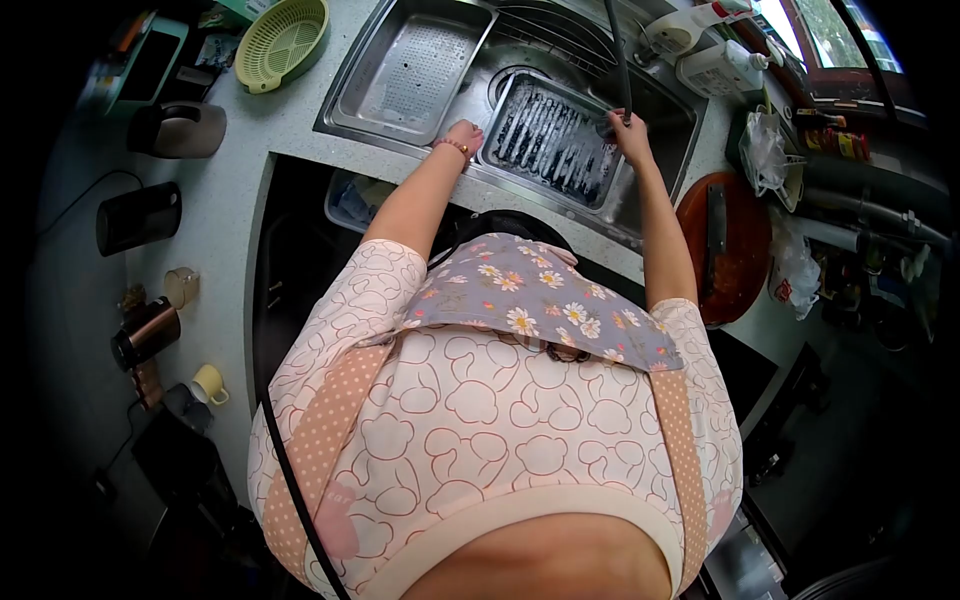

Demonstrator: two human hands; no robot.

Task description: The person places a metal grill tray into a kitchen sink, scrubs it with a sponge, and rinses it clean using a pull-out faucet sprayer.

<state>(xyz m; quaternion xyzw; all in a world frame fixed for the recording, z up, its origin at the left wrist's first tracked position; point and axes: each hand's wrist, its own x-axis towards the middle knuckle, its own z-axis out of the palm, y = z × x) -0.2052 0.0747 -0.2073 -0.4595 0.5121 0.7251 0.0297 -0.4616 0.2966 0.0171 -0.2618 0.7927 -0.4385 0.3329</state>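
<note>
A rectangular metal tray (598, 196) with dark ridges, streaked with water or white foam, sits in the sink (660, 190). My left hand (463, 137) is closed at the tray's left edge and seems to grip its rim; the fingertips are partly hidden. Over the right side of the tray, my right hand (630, 138) is closed around the lower end of a dark faucet hose (619, 50). The spray head under those fingers is mostly covered. Left of my left hand, a perforated metal drain tray (405, 75) rests across the sink.
A yellow-green colander (284, 45) stands on the left counter. White bottles (722, 70) are behind the sink on the right. A cleaver (716, 225) lies on a round wooden cutting board (745, 265) at the right. A kettle (177, 130) and a yellow mug (209, 384) stand at left.
</note>
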